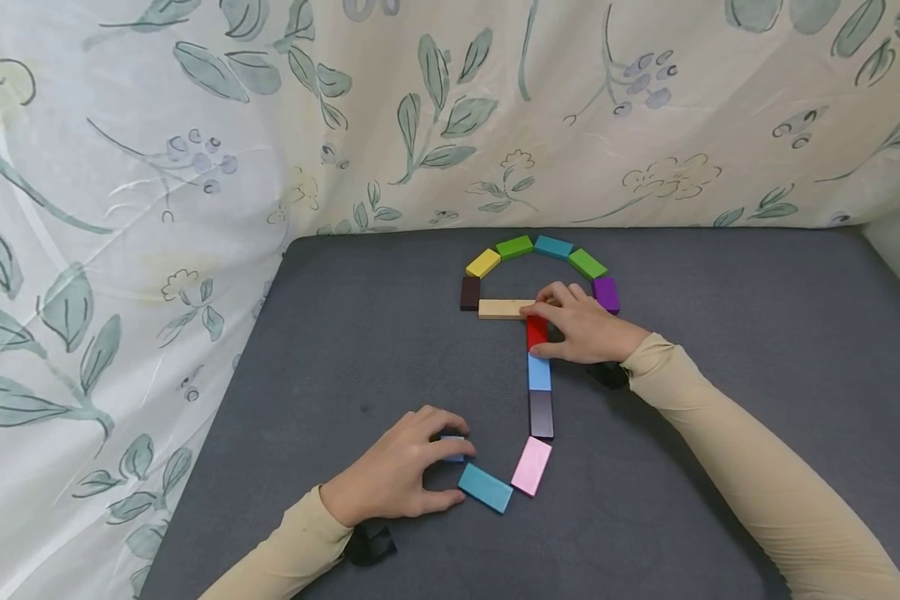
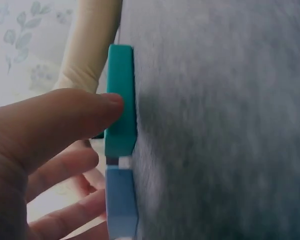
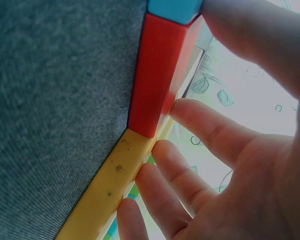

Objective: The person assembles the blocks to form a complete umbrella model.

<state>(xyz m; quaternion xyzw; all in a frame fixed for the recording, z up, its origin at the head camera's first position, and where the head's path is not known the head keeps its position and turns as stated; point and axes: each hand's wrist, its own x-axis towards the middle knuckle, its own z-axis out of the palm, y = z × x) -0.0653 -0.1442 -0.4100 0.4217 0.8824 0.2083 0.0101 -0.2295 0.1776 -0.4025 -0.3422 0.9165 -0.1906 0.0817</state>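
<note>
My left hand [image 1: 397, 467] has its thumb against one end of a teal block [image 1: 486, 488]. Its spread fingers reach over a small blue block [image 1: 453, 447], which they partly hide. In the left wrist view, the thumb lies on the teal block [image 2: 121, 110] and fingertips are beside the blue block [image 2: 121, 202]. Farther up, my right hand [image 1: 588, 325] rests its thumb and fingertips about a red block [image 1: 537, 333], with fingers reaching over the plain wooden plank [image 1: 504, 309]. The right wrist view shows fingertips along the red block [image 3: 162, 75] and the plank [image 3: 105, 185].
Below the red block run a light blue block [image 1: 539, 372], a dark purple-grey block [image 1: 541, 414] and a pink block [image 1: 532, 467]. Yellow [image 1: 483, 263], green, blue, purple and dark brown [image 1: 470, 293] blocks arch above the plank. A leaf-patterned cloth [image 1: 435, 125] borders the grey table [image 1: 345, 333].
</note>
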